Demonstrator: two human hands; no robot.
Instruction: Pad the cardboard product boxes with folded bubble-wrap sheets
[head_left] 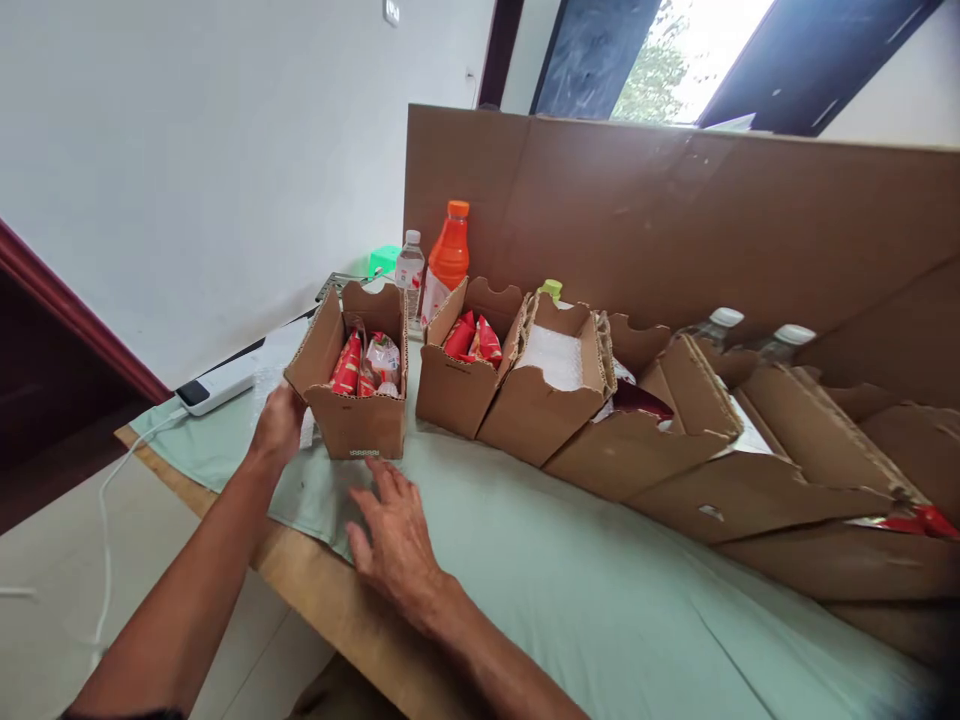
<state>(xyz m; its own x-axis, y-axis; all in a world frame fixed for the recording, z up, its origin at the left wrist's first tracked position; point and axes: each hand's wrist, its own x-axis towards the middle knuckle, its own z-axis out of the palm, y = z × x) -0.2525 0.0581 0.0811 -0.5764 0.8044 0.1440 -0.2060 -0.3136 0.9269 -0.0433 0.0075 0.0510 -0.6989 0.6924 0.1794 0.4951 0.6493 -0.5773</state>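
Observation:
A small open-topped cardboard box (pixel 366 430) stands at the left of the cloth-covered table, holding red snack packets (pixel 347 366) and a clear-and-pink packet (pixel 383 360). Against the lower left side of this box is my left hand (pixel 279 425), closed at its wall, with the fingertips partly hidden. My right hand (pixel 396 535) hovers over the cloth just in front of the box, fingers spread and holding nothing. To the right, a second cardboard box (pixel 454 392) contains red packets (pixel 474 338). Beside it, another box (pixel 536 415) has white bubble wrap (pixel 553 356) inside.
More cardboard boxes (pixel 645 460) run rightward in a row. Behind them rises a tall cardboard panel (pixel 637 220). An orange bottle (pixel 450 250) and a clear bottle (pixel 410 265) stand at the back. A white power bank (pixel 221 385) with a cable lies near the left table edge.

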